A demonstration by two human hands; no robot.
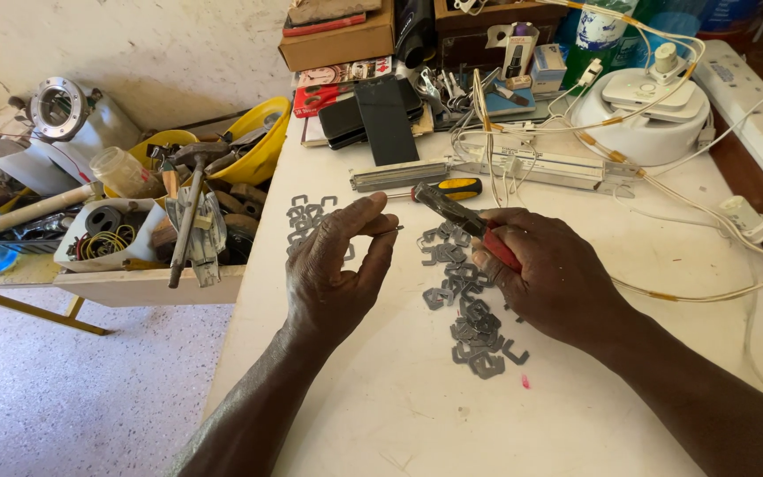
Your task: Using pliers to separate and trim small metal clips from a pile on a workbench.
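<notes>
With the left hand (333,265) pinching a small metal piece (388,230), the right hand (547,274), closed round the pliers (452,212), should bite squarely from three o'clock

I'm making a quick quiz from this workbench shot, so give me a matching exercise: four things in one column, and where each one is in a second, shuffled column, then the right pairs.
Things:
1. pliers
2. small metal piece
3. hammer
4. yellow-handled screwdriver

Places:
A. in the cluttered tray left of the table
B. gripped in the right hand
C. lying on the white table beyond both hands
D. pinched between the fingertips of the left hand

Pairs: 1-B, 2-D, 3-A, 4-C
</notes>
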